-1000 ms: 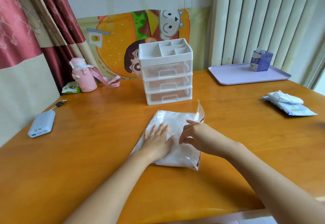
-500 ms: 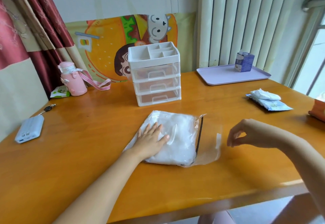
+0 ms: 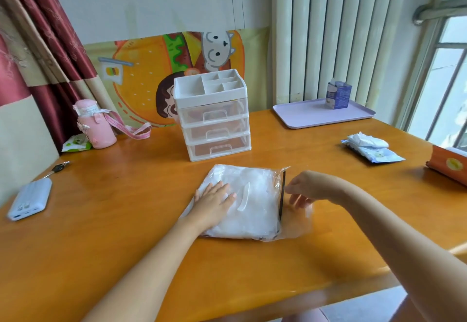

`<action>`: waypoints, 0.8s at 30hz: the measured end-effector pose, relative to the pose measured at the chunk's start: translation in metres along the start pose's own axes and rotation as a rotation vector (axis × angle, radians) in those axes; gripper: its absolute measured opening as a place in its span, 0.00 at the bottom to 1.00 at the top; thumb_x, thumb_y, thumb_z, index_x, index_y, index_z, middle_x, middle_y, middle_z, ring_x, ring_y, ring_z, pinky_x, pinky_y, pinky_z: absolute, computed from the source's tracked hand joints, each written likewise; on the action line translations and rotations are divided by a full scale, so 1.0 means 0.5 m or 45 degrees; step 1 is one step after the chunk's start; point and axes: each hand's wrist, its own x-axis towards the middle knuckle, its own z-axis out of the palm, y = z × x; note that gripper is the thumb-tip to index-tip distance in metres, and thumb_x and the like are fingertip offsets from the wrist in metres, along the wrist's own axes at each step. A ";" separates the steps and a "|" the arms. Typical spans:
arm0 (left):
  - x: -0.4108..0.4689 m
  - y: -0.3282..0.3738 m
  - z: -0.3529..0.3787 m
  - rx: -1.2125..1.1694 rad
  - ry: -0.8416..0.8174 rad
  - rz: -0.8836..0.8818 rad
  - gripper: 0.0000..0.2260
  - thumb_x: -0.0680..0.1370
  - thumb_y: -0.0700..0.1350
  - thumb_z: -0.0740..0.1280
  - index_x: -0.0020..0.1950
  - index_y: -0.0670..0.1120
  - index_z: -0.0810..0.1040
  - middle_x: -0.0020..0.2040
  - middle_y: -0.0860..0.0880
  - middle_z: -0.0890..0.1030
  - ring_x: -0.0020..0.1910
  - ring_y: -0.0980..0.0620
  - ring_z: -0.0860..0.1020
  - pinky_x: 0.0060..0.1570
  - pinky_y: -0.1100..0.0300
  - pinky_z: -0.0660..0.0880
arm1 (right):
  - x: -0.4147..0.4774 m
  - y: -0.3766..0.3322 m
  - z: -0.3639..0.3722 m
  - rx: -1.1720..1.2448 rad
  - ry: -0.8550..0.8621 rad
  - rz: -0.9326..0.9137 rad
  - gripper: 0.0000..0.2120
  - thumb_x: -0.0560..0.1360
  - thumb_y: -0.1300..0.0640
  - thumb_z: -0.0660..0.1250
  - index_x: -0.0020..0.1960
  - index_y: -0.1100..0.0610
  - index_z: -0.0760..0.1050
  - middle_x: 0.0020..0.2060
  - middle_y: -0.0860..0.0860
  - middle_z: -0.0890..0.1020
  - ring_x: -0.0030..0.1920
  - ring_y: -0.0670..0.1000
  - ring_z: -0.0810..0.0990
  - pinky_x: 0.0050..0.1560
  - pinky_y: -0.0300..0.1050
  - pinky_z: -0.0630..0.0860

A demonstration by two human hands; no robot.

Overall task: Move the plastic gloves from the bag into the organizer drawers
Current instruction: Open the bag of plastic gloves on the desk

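We pressed our open left hand (image 3: 214,200) flat on the clear plastic bag (image 3: 298,225), pinning the crumpled white plastic gloves (image 3: 257,210) inside it, just on the near side of the white three-drawer plastic organizer (image 3: 214,119), so our right hand (image 3: 303,190), fingers curled at its right-end mouth, could reach in, though we could not tell whether it gripped anything.

Orange table (image 3: 126,220), white organizer (image 3: 212,94), pink bottle (image 3: 97,132), lilac tray (image 3: 308,117), clear bag (image 3: 295,228), white gloves (image 3: 257,188)

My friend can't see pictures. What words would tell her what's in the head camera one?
A person's left hand presses flat on a clear bag of white plastic gloves lying on an orange table, while the right hand reaches at the bag's open end. Behind it stands a white organizer, its three drawers closed.
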 end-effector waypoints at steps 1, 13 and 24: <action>0.000 -0.001 -0.007 -0.034 0.031 0.004 0.23 0.83 0.57 0.48 0.78 0.53 0.57 0.79 0.53 0.53 0.78 0.54 0.48 0.74 0.46 0.39 | 0.010 -0.006 0.011 0.017 -0.005 0.024 0.17 0.79 0.49 0.62 0.54 0.62 0.78 0.43 0.52 0.84 0.39 0.51 0.82 0.45 0.41 0.79; 0.034 -0.044 -0.011 -0.062 0.076 -0.108 0.24 0.83 0.57 0.47 0.78 0.52 0.56 0.80 0.51 0.51 0.78 0.53 0.46 0.74 0.47 0.42 | 0.063 -0.006 0.043 0.730 0.007 -0.144 0.08 0.79 0.61 0.63 0.52 0.66 0.78 0.45 0.56 0.85 0.40 0.50 0.82 0.43 0.41 0.79; 0.147 0.086 -0.060 -0.538 0.188 0.002 0.10 0.82 0.43 0.57 0.49 0.44 0.78 0.53 0.43 0.80 0.57 0.43 0.77 0.50 0.58 0.69 | 0.109 -0.006 -0.054 -0.168 0.432 -0.225 0.09 0.76 0.53 0.66 0.55 0.55 0.79 0.53 0.50 0.82 0.53 0.50 0.79 0.50 0.42 0.75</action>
